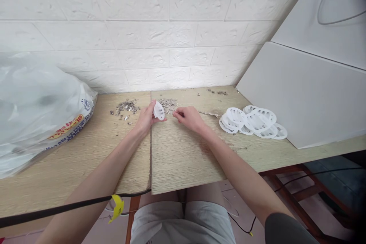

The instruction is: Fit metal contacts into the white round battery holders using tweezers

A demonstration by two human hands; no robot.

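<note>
1. White, round, thin plastic disc (159, 111): we hold it tilted above the middle of the table, and small dark marks show on its face.
2. Left hand (146, 119): we grip the disc at its edge between thumb and fingers.
3. Right hand (187, 117): we keep it closed around a slender, silver-coloured metal tool (208, 113). One end points toward the disc; the other projects to the right. We cannot tell whether the tip touches the disc.
4. Pale, wood-grained table (183, 152): we see a seam running from front to back, below the left hand.
5. Small, silver-coloured metal pieces (168, 104): we find one heap just behind the disc, another left of the left hand, and a few scattered near the white, brick-patterned wall (183, 34).
6. Overlapping pile of white, round plastic discs (259, 120): we see it right of the right hand, beside a large, flat white panel (309, 95).
7. Bulging, whitish plastic bag (37, 103) with coloured print: we note it at the table's left.
</note>
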